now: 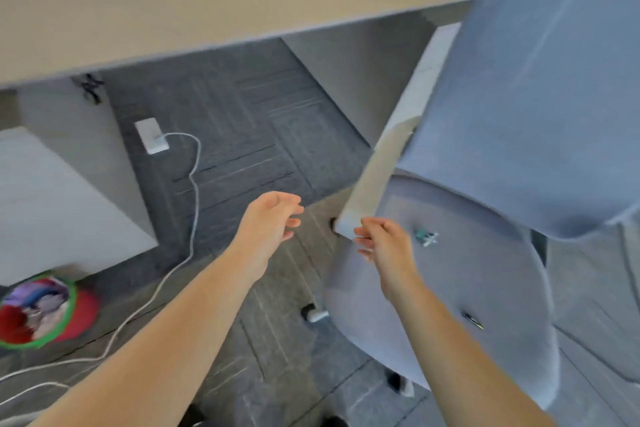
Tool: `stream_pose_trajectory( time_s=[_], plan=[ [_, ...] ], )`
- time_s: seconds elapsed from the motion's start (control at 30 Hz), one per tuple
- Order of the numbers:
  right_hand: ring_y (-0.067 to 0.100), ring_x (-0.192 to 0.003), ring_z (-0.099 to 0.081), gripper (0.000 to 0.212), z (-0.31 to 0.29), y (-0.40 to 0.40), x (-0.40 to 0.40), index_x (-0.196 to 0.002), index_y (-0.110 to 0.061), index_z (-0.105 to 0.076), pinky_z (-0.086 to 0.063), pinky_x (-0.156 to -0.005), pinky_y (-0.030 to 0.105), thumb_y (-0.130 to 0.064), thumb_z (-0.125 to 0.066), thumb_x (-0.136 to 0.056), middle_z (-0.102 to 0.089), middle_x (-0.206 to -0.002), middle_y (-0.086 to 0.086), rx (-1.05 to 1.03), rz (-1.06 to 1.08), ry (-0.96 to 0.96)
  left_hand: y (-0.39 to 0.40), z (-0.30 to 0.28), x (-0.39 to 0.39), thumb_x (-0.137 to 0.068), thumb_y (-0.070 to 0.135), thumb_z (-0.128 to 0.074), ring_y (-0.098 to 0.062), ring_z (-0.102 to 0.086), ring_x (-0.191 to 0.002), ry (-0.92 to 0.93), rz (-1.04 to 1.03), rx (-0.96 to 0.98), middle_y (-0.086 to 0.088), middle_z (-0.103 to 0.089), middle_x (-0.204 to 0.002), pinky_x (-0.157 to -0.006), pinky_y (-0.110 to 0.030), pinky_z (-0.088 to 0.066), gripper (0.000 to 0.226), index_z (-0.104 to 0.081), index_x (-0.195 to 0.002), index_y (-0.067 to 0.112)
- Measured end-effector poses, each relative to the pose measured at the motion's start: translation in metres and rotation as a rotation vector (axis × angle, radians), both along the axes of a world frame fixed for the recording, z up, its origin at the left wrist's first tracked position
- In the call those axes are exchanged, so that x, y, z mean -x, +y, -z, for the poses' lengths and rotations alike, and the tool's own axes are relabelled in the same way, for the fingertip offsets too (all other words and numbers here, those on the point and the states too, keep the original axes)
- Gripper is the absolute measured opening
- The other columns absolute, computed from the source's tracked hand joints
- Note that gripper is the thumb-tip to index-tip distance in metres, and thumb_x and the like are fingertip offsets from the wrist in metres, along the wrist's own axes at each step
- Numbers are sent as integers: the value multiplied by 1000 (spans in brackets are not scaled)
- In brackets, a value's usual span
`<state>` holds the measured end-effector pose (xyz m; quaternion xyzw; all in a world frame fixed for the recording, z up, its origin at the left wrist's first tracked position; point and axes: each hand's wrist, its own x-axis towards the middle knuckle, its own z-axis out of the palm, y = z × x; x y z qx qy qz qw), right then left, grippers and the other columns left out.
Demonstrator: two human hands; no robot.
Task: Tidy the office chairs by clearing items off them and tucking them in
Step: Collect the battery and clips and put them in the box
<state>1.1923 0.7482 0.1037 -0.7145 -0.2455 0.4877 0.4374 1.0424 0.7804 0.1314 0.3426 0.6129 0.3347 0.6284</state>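
Observation:
A light blue office chair (pixel 485 274) stands at the right, its tall backrest (pixel 540 80) turned toward the desk. On the seat lie a small teal and white object (pixel 426 237) and a dark pen-like item (pixel 473 320). My right hand (pixel 384 246) hovers over the seat's left edge, fingers loosely curled, holding nothing. My left hand (pixel 273 222) is stretched out over the carpet, left of the chair, fingers apart and empty. The frame is motion-blurred.
A beige desk (pixel 194 0) spans the top, with a side panel (pixel 377 177) beside the chair. A white power adapter (pixel 151 135) and its cable (pixel 192 204) lie on the grey carpet. A red, green-rimmed bin (pixel 41 312) sits lower left. A chair caster (pixel 313 314) shows.

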Motion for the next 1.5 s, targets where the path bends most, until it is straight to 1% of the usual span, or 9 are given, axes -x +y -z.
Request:
stream_pose_trajectory(
  time_s=[0.27,0.33,0.4,0.5,0.7,0.9,1.1,1.3,1.5],
  plan=[
    [13,-59,-46,18,28,-68,-151,-73,-15,-53,-38,-57,22,-4,-50,-86,-51,-65,1,83,182,-78,-35,24,-153,-92,14,-44,-7,-50,-70,44,257,-18,5,-54,-79,-66,-20,-40,22,-51,-73,22],
    [15,-62,-48,5,44,-81,-175,-88,-9,-57,-42,-62,26,-6,-54,-86,-51,-67,0,124,238,-99,-38,35,-178,-91,14,-45,-6,-50,-69,59,305,-12,6,-54,-77,-65,-19,-39,21,-50,-72,22],
    [21,-71,-52,15,63,-94,-198,-99,-5,-59,-46,-72,34,-7,-56,-85,-53,-72,2,161,297,-119,-40,50,-204,-90,12,-47,-6,-50,-69,80,369,-5,4,-55,-79,-64,-19,-39,16,-52,-77,19],
    [24,-83,-53,13,88,-115,-226,-96,-9,-57,-46,-81,39,-7,-55,-84,-54,-75,0,215,404,-123,-44,81,-243,-89,11,-49,-13,-53,-74,125,513,-12,-4,-56,-89,-64,-18,-38,7,-54,-93,13],
    [21,-78,-52,14,139,-155,-265,-76,-21,-55,-46,-70,36,-10,-54,-85,-53,-75,-3,288,646,-65,-60,164,-316,-87,10,-51,-19,-53,-97,358,935,-79,-8,-60,-113,-63,-18,-37,28,-56,-114,6],
    [16,-79,-53,11,181,-179,-281,-95,-13,-56,-47,-76,30,-8,-51,-86,-54,-78,-5,305,782,-7,-79,240,-363,-84,15,-58,-27,-47,-120,592,1294,-310,-11,-52,-129,-97,-33,-39,36,-53,-119,9],
    [12,-69,-51,10,205,-186,-292,-92,-12,-56,-44,-69,25,-5,-52,-86,-53,-73,-3,305,831,20,-84,274,-384,-89,23,-53,-29,-43,-117,887,1496,-571,-10,-50,-124,-85,-36,-39,30,-50,-114,7],
    [11,-65,-50,19,203,-166,-296,-74,-22,-54,-42,-61,21,-6,-53,-85,-53,-72,-4,296,829,58,-63,256,-380,-91,19,-48,-30,-49,-89,709,1240,-421,-14,-56,-104,-69,-31,-32,15,-50,-96,5],
    [11,-66,-51,13,176,-97,-287,-81,-19,-55,-41,-59,23,-6,-53,-84,-54,-73,-3,235,680,58,-11,210,-339,-92,13,-43,-33,-56,-96,477,813,-229,-16,-61,-103,-74,-29,-35,24,-52,-112,3]
  ],
)
